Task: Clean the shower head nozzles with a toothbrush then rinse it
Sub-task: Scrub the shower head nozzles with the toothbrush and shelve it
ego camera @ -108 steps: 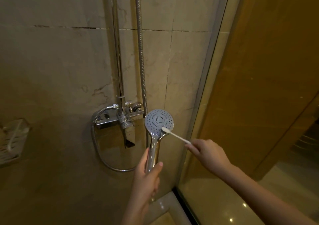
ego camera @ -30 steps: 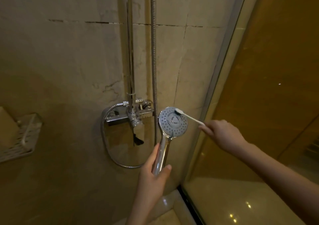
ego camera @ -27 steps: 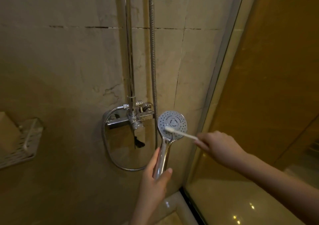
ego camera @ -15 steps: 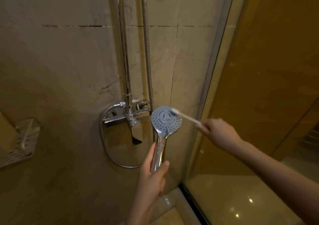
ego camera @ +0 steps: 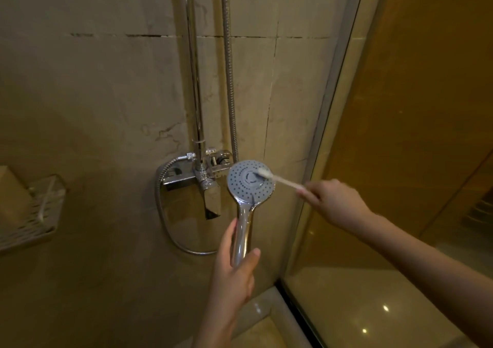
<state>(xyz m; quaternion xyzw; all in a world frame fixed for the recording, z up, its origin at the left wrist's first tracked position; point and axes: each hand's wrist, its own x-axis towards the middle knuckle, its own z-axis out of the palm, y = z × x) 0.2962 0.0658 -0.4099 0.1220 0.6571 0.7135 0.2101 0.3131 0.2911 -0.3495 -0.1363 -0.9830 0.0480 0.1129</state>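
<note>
Basket: wire soap basket [ego camera: 32,214] on the tiled wall [ego camera: 93,107] at the far left, well apart from my work; nothing to mind there.
Mixer: chrome tap body [ego camera: 196,175] with its spout just left of the shower head, close enough that I judge a wide brush stroke could knock it.
Hose: metal hose [ego camera: 170,235] loops below the mixer and climbs the wall behind; I expect it to tug on the handle if I swing far.
Left hand: my left hand [ego camera: 234,267] is wrapped round the lower handle, thumb across the front.
Shower head: shower head [ego camera: 250,183] upright, nozzle face toward me, in front of the wall beside the mixer. Rigid and fairly light, I judge; polished chrome likely slick when wet, so the handle is the place to hold.
Toothbrush: toothbrush [ego camera: 280,179] thin, probably flexes; bristles on the upper right of the face.
Right hand: my right hand [ego camera: 333,203] pinches the brush's tail end.
Glass: glass screen [ego camera: 373,187] crowds my right elbow.
</note>
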